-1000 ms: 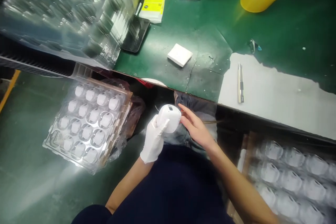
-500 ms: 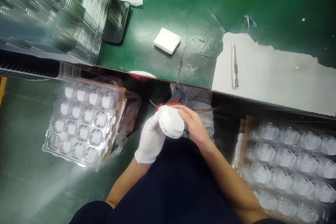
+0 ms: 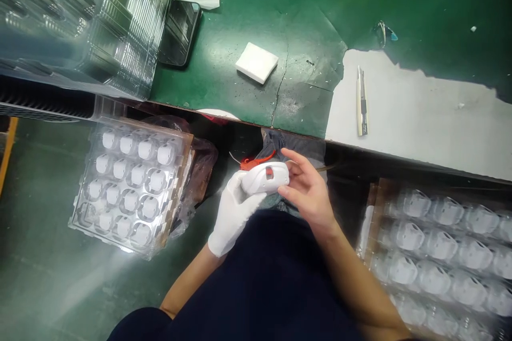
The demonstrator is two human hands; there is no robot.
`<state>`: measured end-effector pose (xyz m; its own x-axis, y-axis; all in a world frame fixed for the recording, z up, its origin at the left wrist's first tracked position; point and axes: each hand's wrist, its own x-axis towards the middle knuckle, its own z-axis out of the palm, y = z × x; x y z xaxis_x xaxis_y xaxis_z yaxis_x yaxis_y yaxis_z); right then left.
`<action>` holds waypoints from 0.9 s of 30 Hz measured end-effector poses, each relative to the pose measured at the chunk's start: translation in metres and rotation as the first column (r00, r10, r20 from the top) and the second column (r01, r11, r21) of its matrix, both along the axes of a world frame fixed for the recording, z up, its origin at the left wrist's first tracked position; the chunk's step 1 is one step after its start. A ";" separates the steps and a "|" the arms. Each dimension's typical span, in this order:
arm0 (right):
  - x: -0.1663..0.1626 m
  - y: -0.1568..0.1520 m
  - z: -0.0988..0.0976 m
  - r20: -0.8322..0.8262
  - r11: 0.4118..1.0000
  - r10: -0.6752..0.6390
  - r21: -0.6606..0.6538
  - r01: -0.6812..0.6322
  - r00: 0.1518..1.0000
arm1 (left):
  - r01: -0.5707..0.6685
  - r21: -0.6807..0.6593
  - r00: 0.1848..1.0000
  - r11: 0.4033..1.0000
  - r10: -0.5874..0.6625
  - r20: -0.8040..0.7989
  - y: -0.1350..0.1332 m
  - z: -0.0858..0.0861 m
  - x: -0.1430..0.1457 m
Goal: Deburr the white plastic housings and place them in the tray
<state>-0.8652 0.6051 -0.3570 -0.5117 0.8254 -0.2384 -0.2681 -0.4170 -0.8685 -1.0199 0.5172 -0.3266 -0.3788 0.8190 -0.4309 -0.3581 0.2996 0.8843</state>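
A white rounded plastic housing [image 3: 260, 180] with a rectangular cut-out in its side is held over my lap, below the bench edge. My left hand [image 3: 236, 208], in a white glove, grips it from the left with the thumb along its near side. My bare right hand [image 3: 310, 189] is at the housing's right end, fingers spread and curved, with the thumb tip at or very close to the rim. Behind the housing shows a red-orange cord-like thing [image 3: 256, 161]; what it belongs to is hidden.
A clear tray [image 3: 124, 186] of small white parts stands lower left, another tray [image 3: 444, 256] of white housings lower right. On the green bench [image 3: 240, 16] lie a white pad [image 3: 256, 63], a cutter knife [image 3: 362, 101], a phone [image 3: 182, 32] and stacked clear trays [image 3: 116, 26].
The housing has been turned, so its side cut-out now faces up toward me instead of its domed face. My right hand has loosened from it and its fingers have spread.
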 end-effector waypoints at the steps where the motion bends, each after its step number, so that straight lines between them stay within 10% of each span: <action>1: 0.002 0.000 0.002 0.017 0.999 -0.006 0.033 0.006 1.000 | -0.015 0.027 1.000 1.000 0.014 0.018 0.000 -0.002 -0.001; 8: 0.010 -0.004 0.015 0.061 0.990 0.011 0.140 -0.019 0.998 | 0.010 0.025 0.958 1.000 -0.017 0.287 0.008 -0.012 -0.007; 18: 0.003 0.000 0.013 0.166 0.988 -0.113 0.118 0.094 0.979 | 0.005 -0.217 0.660 0.976 0.160 0.734 0.012 -0.008 -0.006; 27: -0.002 -0.002 0.004 0.279 0.990 -0.136 0.078 0.119 0.951 | -0.087 -0.421 0.380 0.903 0.421 0.823 0.023 0.007 -0.006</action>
<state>-0.8674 0.6034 -0.3533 -0.3199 0.8966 -0.3062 -0.0554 -0.3403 -0.9387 -1.0262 0.5404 -0.3193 0.1811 0.5417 -0.8208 -0.9766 0.1977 -0.0850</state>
